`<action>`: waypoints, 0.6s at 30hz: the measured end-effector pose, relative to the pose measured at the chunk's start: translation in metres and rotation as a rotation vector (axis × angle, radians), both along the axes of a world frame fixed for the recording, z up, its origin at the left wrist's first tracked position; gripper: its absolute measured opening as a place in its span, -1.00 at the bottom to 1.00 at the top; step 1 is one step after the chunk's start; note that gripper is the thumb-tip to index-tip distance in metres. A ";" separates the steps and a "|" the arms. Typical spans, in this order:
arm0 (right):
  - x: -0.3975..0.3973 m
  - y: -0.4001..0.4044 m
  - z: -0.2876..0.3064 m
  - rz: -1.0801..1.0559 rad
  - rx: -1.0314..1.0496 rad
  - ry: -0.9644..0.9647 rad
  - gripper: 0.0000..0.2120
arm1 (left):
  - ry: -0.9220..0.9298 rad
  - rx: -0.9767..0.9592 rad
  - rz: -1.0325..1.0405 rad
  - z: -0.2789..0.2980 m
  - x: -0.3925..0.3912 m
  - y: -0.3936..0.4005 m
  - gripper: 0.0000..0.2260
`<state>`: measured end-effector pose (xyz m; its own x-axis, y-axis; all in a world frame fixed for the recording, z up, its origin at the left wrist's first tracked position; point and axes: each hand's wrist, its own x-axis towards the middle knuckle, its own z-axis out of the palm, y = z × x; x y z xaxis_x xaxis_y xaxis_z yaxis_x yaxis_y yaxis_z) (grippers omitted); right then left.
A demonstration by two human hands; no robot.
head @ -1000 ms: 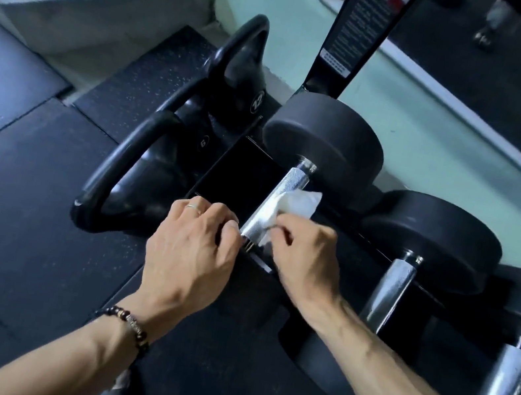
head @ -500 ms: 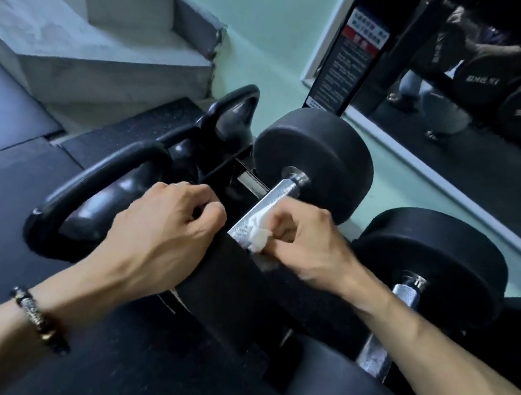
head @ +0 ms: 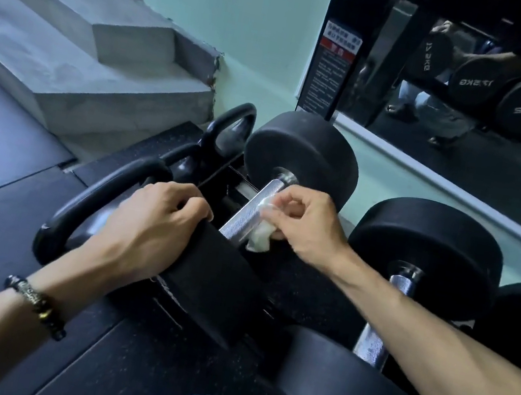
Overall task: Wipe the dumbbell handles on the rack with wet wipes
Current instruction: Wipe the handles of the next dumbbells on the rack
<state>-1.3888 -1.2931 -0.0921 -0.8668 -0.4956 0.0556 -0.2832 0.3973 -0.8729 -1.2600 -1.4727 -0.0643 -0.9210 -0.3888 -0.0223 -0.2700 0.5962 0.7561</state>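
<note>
We held the white wet wipe pinched in our right hand, pressed against the right side of the metal handle of the leftmost dumbbell on the rack. Our left hand, fingers curled, gripped the near black end of that dumbbell, just left of the handle. A second dumbbell lay to the right. Kettlebells stood on the floor at the left, near grey steps.
</note>
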 end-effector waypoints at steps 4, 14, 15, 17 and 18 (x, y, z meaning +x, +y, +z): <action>0.012 0.003 -0.006 0.109 0.097 0.047 -0.87 | 0.012 0.008 0.007 -0.003 -0.002 -0.001 -0.69; 0.023 -0.004 -0.004 -0.033 0.199 -0.099 -0.81 | -0.003 -0.003 0.030 -0.001 0.000 0.000 -0.69; 0.036 -0.008 -0.004 0.051 0.249 -0.157 -0.80 | -0.003 -0.006 0.031 -0.002 0.000 0.000 -0.70; 0.039 -0.009 -0.004 0.094 0.243 -0.192 -0.80 | -0.001 -0.002 0.028 -0.002 0.000 -0.001 -0.71; 0.030 -0.009 -0.004 0.022 0.188 -0.178 -0.81 | 0.001 -0.002 0.024 -0.001 0.000 -0.001 -0.71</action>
<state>-1.3586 -1.3017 -0.0963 -0.8433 -0.5020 -0.1919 -0.1423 0.5529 -0.8210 -1.2602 -1.4734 -0.0657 -0.9116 -0.4105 -0.0206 -0.2831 0.5910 0.7554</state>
